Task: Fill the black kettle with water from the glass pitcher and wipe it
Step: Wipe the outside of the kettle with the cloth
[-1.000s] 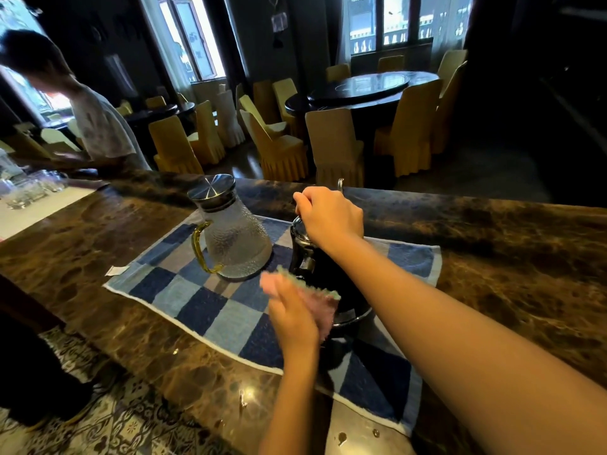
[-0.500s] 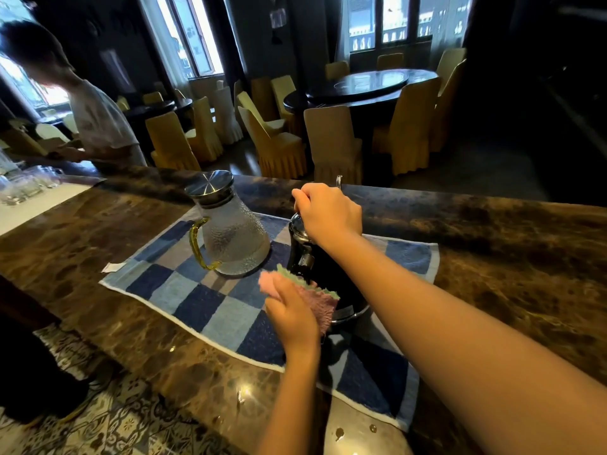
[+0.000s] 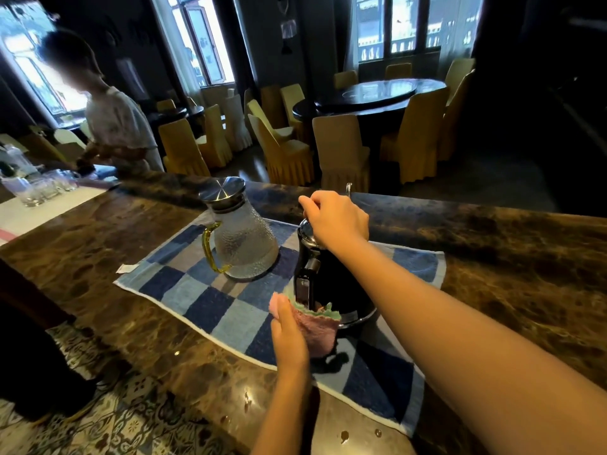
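The black kettle [image 3: 331, 284] stands on a blue checked towel [image 3: 210, 300] on the marble counter. My right hand [image 3: 335, 220] lies over the kettle's top, fingers curled round its lid or handle there. My left hand [image 3: 289, 336] holds a pink and green cloth [image 3: 320, 330] against the kettle's near lower side, beside its handle. The glass pitcher [image 3: 241, 238], with a steel lid and a yellow handle, stands upright on the towel just left of the kettle.
The brown marble counter [image 3: 525, 274] runs left to right. Several glasses [image 3: 36, 188] stand at its far left, where another person [image 3: 115, 126] works. Yellow-covered chairs [image 3: 338, 149] and a round dark table [image 3: 377, 93] fill the room behind. Patterned floor lies below left.
My left hand has slid the cloth down the kettle's near side, from the upper body to near the base. My right hand stays on top of the kettle.
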The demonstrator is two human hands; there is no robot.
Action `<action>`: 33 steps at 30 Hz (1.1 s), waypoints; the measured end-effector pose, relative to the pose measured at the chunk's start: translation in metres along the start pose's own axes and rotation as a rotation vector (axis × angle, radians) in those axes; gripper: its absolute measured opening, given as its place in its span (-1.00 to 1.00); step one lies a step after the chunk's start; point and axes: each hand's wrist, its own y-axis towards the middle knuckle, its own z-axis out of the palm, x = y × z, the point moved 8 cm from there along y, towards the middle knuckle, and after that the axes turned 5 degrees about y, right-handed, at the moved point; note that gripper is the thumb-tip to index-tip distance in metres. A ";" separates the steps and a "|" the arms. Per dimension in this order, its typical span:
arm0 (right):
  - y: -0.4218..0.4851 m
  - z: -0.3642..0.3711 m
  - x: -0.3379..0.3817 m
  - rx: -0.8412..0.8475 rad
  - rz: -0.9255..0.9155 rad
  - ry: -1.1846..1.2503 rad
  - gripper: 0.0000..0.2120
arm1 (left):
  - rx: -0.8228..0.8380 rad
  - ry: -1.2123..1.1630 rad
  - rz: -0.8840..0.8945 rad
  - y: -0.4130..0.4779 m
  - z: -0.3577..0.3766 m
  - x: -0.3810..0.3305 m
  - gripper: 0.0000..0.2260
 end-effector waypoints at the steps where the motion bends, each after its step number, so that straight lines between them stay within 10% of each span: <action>1: 0.002 0.002 -0.001 0.039 0.008 0.005 -0.60 | 0.035 -0.055 -0.042 -0.002 -0.002 0.003 -0.38; 5: 0.003 0.004 -0.003 0.197 -0.021 0.106 -0.60 | 0.073 -0.306 -0.064 0.002 -0.018 -0.032 -0.43; 9: -0.050 -0.042 0.021 -0.102 -0.390 0.334 -0.79 | 0.179 -0.452 0.111 0.003 -0.021 -0.102 -0.48; 12: -0.097 -0.030 0.042 0.187 -0.445 0.582 -0.74 | 0.287 -0.472 0.182 -0.005 -0.007 -0.143 -0.50; 22: -0.095 -0.025 -0.001 0.522 0.141 1.228 -0.91 | 0.430 0.138 0.382 -0.032 0.090 -0.182 -0.50; 26: -0.096 -0.016 -0.025 0.721 0.482 1.666 -0.47 | 0.459 0.381 0.311 -0.009 0.136 -0.172 -0.58; 29: -0.081 -0.027 -0.042 0.700 0.479 1.812 -0.21 | 0.445 0.725 0.579 -0.001 0.147 -0.172 -0.61; 33: -0.035 -0.070 -0.080 0.410 0.278 1.961 -0.41 | 0.210 0.904 0.841 0.005 0.111 -0.173 -0.52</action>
